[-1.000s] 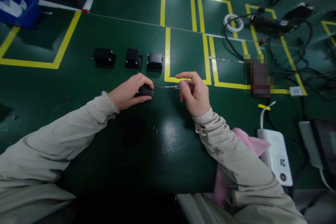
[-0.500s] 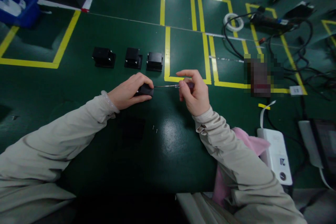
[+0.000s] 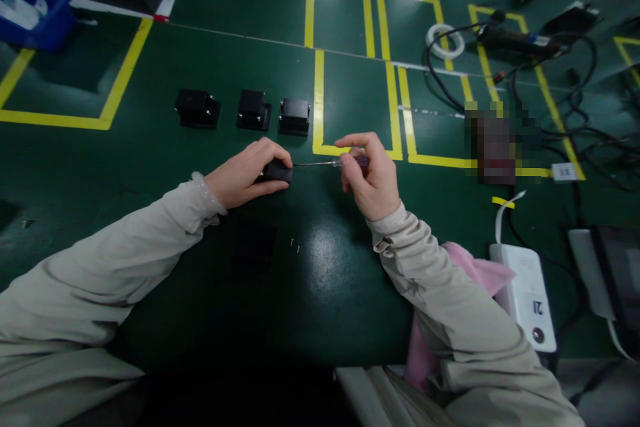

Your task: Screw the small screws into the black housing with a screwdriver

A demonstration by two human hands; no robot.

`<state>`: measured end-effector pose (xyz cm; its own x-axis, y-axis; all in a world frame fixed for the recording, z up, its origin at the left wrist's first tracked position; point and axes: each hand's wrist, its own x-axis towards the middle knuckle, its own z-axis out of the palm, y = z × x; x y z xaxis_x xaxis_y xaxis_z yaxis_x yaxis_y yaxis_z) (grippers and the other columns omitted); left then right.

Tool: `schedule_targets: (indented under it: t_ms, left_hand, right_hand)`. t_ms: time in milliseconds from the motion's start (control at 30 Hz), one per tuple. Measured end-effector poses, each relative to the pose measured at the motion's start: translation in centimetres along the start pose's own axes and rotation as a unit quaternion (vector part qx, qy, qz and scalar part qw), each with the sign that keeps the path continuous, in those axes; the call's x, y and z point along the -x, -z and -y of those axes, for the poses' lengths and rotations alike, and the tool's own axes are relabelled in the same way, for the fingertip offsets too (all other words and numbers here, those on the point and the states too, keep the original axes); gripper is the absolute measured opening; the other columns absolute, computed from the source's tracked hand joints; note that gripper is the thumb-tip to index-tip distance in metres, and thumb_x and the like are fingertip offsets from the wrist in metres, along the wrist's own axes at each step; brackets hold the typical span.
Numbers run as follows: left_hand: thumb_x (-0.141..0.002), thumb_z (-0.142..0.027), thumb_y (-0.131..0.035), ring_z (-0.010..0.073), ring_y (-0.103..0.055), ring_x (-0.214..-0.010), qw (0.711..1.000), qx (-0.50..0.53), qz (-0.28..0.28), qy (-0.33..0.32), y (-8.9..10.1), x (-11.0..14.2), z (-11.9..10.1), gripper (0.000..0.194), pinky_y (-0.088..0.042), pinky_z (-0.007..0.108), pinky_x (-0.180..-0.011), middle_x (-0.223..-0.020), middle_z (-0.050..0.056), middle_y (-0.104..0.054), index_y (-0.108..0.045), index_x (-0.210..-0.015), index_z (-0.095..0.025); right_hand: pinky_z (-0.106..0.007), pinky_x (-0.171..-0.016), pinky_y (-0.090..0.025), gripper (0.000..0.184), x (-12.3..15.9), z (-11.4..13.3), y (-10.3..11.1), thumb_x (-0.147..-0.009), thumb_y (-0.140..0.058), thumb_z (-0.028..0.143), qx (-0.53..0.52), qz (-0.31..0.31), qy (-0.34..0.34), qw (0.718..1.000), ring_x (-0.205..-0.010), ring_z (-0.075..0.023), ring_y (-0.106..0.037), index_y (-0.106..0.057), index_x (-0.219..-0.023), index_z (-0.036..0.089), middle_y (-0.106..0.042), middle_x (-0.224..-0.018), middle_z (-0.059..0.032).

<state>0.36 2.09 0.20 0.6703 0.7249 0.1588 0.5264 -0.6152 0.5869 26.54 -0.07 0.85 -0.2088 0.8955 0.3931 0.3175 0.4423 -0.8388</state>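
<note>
My left hand (image 3: 251, 173) is closed around a small black block (image 3: 278, 172), which its fingers partly cover. In my right hand (image 3: 371, 177) is a screwdriver (image 3: 320, 163) with a clear, purplish handle and a thin metal shaft. The shaft lies level and points left, its tip at the block's right side beside my left fingertips. Whether the tip sits in a screw is too small to tell. Two tiny screws (image 3: 295, 246) lie on the green table nearer to me. Beyond my left hand stand three similar black blocks, the nearest one (image 3: 295, 116) just past my fingers.
A dark flat piece (image 3: 254, 245) lies before me. Yellow tape (image 3: 357, 152) marks rectangles on the table. To the right are a white power bank-like box (image 3: 525, 297), a pink cloth (image 3: 475, 270), a tape roll (image 3: 445, 42) and tangled black cables. A blue bin (image 3: 43, 20) stands far left.
</note>
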Motion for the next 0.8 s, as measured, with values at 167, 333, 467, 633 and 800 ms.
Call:
schedule_targets:
  t_ms: [167,333,467,633,800]
  left_hand:
    - [-0.094,-0.039,-0.058,0.024,-0.057,-0.109,1.0,0.0,0.008,0.018,0.11,-0.01,-0.23,0.029,-0.048,0.042,-0.099,-0.116,0.007,-0.059,-0.056,-0.116,-0.02]
    - [-0.093,-0.038,-0.058,0.0244,-0.057,-0.109,1.0,0.0,0.011,0.018,0.12,-0.05,-0.24,0.03,-0.048,0.043,-0.099,-0.116,0.008,-0.059,-0.056,-0.117,-0.019]
    - [-0.094,-0.039,-0.057,0.0241,-0.058,-0.108,1.0,-0.002,0.005,0.003,0.06,-0.03,-0.14,0.03,-0.048,0.041,-0.099,-0.114,0.008,-0.06,-0.056,-0.116,-0.019]
    - [-0.095,-0.04,-0.056,0.0241,-0.058,-0.108,1.0,-0.003,0.003,0.003,0.14,0.1,-0.11,0.03,-0.048,0.041,-0.098,-0.115,0.008,-0.06,-0.056,-0.116,-0.019]
    - [-0.095,-0.039,-0.057,0.0242,-0.058,-0.108,1.0,-0.002,0.004,-0.001,0.15,0.09,-0.09,0.03,-0.048,0.041,-0.097,-0.116,0.008,-0.06,-0.056,-0.117,-0.018]
  right_hand:
    - [-0.026,-0.048,-0.037,0.026,-0.02,0.15,0.04,-0.101,-0.05,0.045,0.013,0.005,-0.008,1.0,-0.042,-0.0065,-0.047,-0.059,-0.095,0.021,-0.049,-0.056,0.0087]
    - [-0.026,-0.049,-0.038,0.022,-0.01,0.11,-0.05,-0.101,-0.052,0.042,0.001,0.002,0.004,1.0,-0.045,-0.0075,-0.049,-0.058,-0.106,0.022,-0.051,-0.061,0.0078]
    - [-0.026,-0.048,-0.038,0.026,-0.07,0.05,-0.03,-0.101,-0.051,0.046,-0.004,0.005,-0.006,1.0,-0.042,-0.0066,-0.048,-0.059,-0.099,0.022,-0.05,-0.058,0.008]
    - [-0.026,-0.048,-0.039,0.022,-0.05,-0.04,-0.06,-0.101,-0.05,0.043,0.001,0.004,-0.005,1.0,-0.042,-0.007,-0.049,-0.058,-0.102,0.023,-0.052,-0.06,0.0079]
    - [-0.027,-0.049,-0.041,0.021,-0.06,-0.11,-0.06,-0.101,-0.051,0.044,-0.006,-0.001,0.005,1.0,-0.044,-0.0072,-0.05,-0.057,-0.106,0.024,-0.054,-0.065,0.0072]
